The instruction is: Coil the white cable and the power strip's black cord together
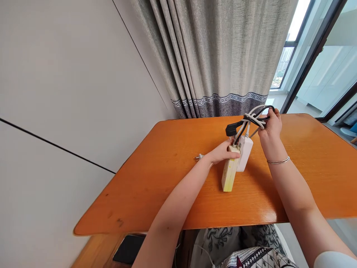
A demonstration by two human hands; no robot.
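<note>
A yellowed power strip stands tilted over the table, with my left hand closed around its upper end. Beside it is a white power strip, close against the first. Their black and white cords are tangled above them, and my right hand grips loops of these cords. A black plug sticks out to the left above my left hand. On the table left of that hand lies a white plug, partly hidden by my wrist.
The orange wooden table has rounded corners. A grey curtain hangs behind it, and a white wall runs along the left. Glass doors are at the right. A dark flat object lies below the table's front edge.
</note>
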